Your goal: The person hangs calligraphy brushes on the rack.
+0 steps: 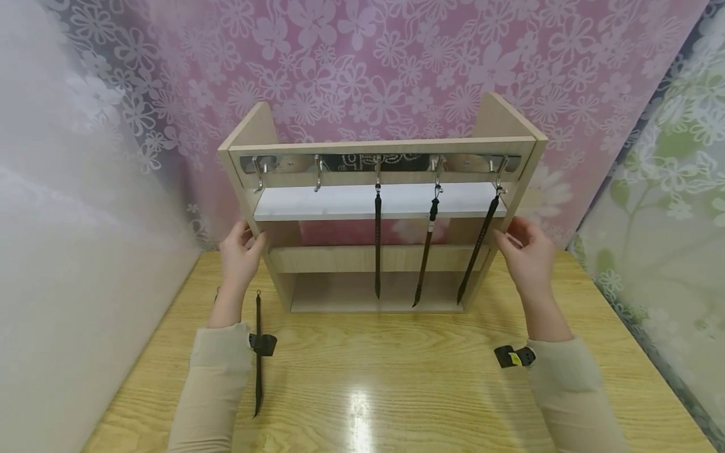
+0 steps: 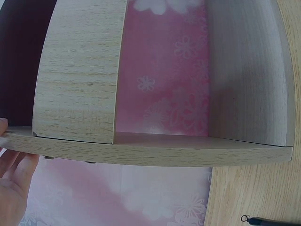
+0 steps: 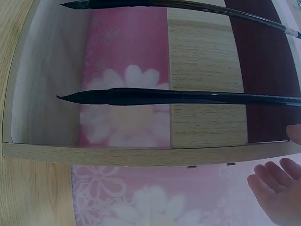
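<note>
A light wooden shelf rack (image 1: 382, 259) stands upright on the table. My left hand (image 1: 240, 251) pinches its left side panel (image 2: 164, 154), thumb at the front edge and fingers on the outer face. At the right side panel (image 3: 141, 154), my right hand (image 1: 527, 255) holds likewise, thumb at the front edge and fingers along the outside. Three dark calligraphy brushes hang tips down from hooks on the metal rail: one brush (image 1: 377, 245) in the middle, a brown-handled brush (image 1: 427, 251) beside it, and a brush (image 1: 478, 251) at the far right, slanting.
Two hooks at the left, including one hook (image 1: 318, 173), carry nothing. Another brush (image 1: 258, 384) lies on the table (image 1: 396, 358) beside my left forearm, partly behind the wrist camera. A small loop (image 1: 217, 291) shows left of that arm. A flowered pink backdrop (image 1: 385, 69) rises behind.
</note>
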A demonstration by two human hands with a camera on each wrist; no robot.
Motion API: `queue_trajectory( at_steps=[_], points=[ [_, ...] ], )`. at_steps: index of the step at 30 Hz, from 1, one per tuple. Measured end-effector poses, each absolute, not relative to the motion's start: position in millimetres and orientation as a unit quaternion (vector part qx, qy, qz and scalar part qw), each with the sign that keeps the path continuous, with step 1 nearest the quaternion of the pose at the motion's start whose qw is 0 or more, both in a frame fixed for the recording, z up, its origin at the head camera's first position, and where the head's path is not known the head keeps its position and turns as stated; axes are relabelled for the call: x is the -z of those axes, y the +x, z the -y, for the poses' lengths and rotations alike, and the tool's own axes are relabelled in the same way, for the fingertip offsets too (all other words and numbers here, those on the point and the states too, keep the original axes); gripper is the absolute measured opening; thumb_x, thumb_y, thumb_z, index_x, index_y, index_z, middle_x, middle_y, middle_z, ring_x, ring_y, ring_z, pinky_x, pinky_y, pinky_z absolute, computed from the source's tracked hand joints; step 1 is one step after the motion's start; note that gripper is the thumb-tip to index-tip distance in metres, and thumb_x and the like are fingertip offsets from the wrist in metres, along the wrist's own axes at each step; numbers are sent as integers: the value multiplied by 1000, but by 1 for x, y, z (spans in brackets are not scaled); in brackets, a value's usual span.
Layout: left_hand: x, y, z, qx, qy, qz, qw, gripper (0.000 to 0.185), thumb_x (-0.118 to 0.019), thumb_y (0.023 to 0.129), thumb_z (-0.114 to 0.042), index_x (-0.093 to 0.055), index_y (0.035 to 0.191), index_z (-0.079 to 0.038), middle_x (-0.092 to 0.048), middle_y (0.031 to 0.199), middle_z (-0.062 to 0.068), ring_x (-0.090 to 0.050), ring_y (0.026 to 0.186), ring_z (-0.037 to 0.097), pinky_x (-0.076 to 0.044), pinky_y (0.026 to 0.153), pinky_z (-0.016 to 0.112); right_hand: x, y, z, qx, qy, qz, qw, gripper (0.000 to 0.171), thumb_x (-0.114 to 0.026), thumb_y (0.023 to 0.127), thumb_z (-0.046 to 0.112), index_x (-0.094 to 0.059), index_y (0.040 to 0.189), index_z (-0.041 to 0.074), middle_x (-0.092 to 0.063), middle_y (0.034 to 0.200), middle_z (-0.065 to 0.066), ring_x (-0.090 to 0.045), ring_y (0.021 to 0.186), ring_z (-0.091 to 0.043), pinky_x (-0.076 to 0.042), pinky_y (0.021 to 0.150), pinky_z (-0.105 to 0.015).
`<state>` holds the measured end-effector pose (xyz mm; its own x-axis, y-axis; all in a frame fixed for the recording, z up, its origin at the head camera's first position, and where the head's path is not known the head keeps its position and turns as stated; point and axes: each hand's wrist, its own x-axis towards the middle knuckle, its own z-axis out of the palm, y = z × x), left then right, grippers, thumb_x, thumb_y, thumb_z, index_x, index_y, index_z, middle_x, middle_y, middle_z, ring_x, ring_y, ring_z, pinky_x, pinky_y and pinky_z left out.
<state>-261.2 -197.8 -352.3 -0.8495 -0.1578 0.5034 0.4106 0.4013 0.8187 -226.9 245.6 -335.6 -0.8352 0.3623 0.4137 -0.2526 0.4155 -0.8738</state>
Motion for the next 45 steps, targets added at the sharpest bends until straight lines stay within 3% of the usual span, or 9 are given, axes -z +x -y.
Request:
queue_trajectory(
  at_steps=[10,18,25,33,38,45],
  points=[
    [351,-261,195,541,-86,793,268,32,-56,85,-3,-52,115,3,-54,111,22,-50,107,35,-47,85,37,339,-237,-246,-573,-25,759,309,37,-63,79,3,-53,114,-5,-56,100,-5,-53,96,-11,-46,86,-24],
    [351,-262,196,548,-88,791,256,33,-55,85,-4,-50,117,3,-52,113,22,-49,108,33,-46,86,39,333,-239,-244,-550,-39,770,321,34,-62,80,7,-56,112,-3,-56,94,-1,-52,90,-7,-47,85,-27],
    [352,-262,197,544,-73,797,252,34,-54,85,-1,-49,119,4,-50,115,24,-48,109,34,-44,88,44,333,-241,-243,-535,-47,777,327,30,-62,80,9,-58,108,-2,-56,86,2,-53,82,-3,-47,73,-14],
    [353,-258,198,539,-79,798,257,35,-56,86,-8,-50,120,-1,-53,114,20,-51,108,29,-47,85,40,334,-244,-243,-554,-51,763,329,28,-60,80,5,-58,106,-5,-56,87,2,-55,81,-4,-48,73,-13],
    [356,-257,199,532,-86,799,268,38,-59,85,-12,-51,121,-3,-55,112,19,-53,104,28,-49,81,37,336,-246,-244,-564,-58,759,322,25,-60,80,4,-59,103,-3,-57,85,4,-55,79,-3,-46,64,-10],
    [360,-249,200,524,-70,806,268,39,-61,84,-19,-52,118,-2,-58,110,13,-56,96,20,-51,72,26,336,-245,-244,-582,-48,747,318,23,-61,79,3,-60,102,0,-57,84,5,-56,79,-4,-46,62,-10]
  ],
)
